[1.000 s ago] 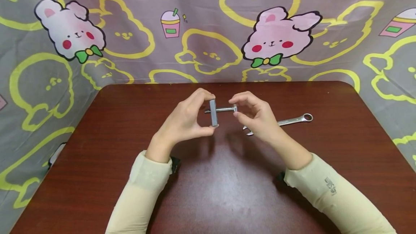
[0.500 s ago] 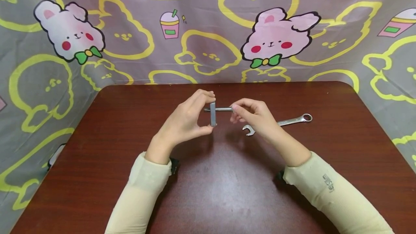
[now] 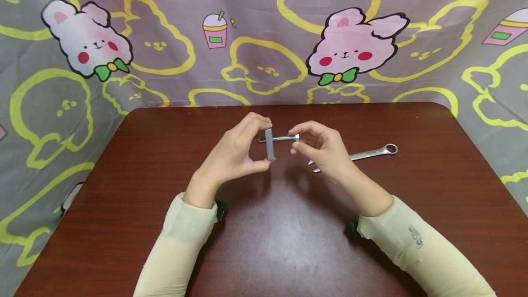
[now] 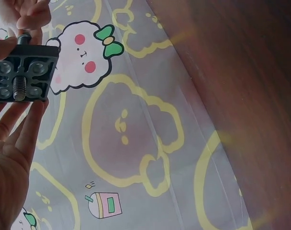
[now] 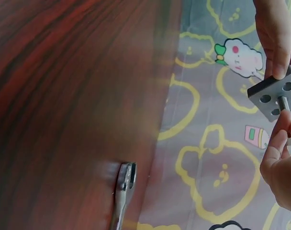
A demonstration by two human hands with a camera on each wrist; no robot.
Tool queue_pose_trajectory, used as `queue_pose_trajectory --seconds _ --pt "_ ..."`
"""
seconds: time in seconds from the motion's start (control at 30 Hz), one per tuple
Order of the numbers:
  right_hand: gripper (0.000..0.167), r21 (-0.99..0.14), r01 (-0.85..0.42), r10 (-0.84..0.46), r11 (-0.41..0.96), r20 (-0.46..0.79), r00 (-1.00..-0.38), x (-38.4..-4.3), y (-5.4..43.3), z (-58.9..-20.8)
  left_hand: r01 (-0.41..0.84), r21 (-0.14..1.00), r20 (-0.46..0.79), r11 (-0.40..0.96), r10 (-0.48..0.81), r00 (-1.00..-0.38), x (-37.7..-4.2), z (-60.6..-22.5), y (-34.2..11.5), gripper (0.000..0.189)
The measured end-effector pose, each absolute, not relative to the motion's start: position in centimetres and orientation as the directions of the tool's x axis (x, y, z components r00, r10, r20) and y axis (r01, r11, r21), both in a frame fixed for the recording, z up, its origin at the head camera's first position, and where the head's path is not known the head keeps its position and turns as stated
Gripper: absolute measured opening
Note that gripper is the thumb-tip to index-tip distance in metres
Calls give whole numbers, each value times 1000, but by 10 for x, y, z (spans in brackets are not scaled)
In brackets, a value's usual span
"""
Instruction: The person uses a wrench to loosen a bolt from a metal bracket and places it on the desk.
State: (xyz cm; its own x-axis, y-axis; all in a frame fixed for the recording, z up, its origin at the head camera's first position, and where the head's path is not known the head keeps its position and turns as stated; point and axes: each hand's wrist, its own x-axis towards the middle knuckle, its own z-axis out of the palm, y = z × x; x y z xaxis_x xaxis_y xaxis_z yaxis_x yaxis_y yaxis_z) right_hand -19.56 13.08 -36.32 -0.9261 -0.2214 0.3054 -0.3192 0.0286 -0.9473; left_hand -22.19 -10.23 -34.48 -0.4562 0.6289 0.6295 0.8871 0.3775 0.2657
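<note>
My left hand (image 3: 231, 152) holds a small square grey plate (image 3: 270, 145) upright by its edges, thumb below and fingers above. A hex-head bolt (image 3: 284, 138) passes through the plate's middle, roughly level. In the left wrist view its threaded end (image 4: 19, 88) sticks out of the plate's ribbed face (image 4: 39, 68), which has holes near the corners. My right hand (image 3: 326, 148) has its thumb and fingers curled about the bolt's head, at the end away from the plate. The right wrist view shows the plate's smooth face (image 5: 274, 92), with fingers partly hiding the bolt.
A combination wrench (image 3: 373, 152) lies on the dark red-brown table (image 3: 272, 251), its open end partly behind my right hand. A cloth (image 3: 264, 22) printed with cartoon rabbits hangs behind the table and along its sides.
My right fingers pinched the bolt's head half a second ago, with the thumb over it; now they are spread wider and the head shows between them. My left hand and the plate have barely moved.
</note>
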Motion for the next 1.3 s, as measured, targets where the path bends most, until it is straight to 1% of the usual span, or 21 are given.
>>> queue_pose_trajectory --seconds 0.23,0.33,0.47,0.57,0.67,0.8,0.9,1.07,1.2,1.3 --pt "22 -917 -399 -203 -22 395 -896 -192 128 -358 889 281 639 361 621 -454 -220 -342 -102 62" --pt "22 -914 -403 -186 -38 403 -896 -192 128 -358 889 281 639 362 620 -454 -218 -341 -101 61" --pt "24 -927 -375 -150 6 370 -917 -194 132 -358 893 289 650 345 615 -447 -216 -338 -100 63" --pt "20 -932 -358 -135 62 348 -928 -194 136 -359 901 289 655 324 620 -433 -214 -336 -98 62" --pt "18 -933 -347 -152 92 331 -931 -193 139 -359 905 276 652 323 629 -423 -214 -335 -97 61" --pt "20 -942 -329 -192 59 313 -930 -189 143 -358 903 266 647 336 632 -426 -214 -336 -98 60" --pt "22 -953 -297 -194 60 281 -940 -188 145 -357 904 260 644 341 636 -425 -215 -337 -98 60" --pt "31 -970 -209 -169 124 187 -968 -191 143 -354 907 244 645 344 640 -417 -215 -337 -96 60" --pt "30 -982 -157 -158 100 141 -977 -193 139 -354 908 235 642 347 646 -413 -214 -336 -95 61" --pt "27 -989 -139 -166 50 129 -978 -194 136 -355 906 230 639 356 646 -416 -214 -336 -95 60"
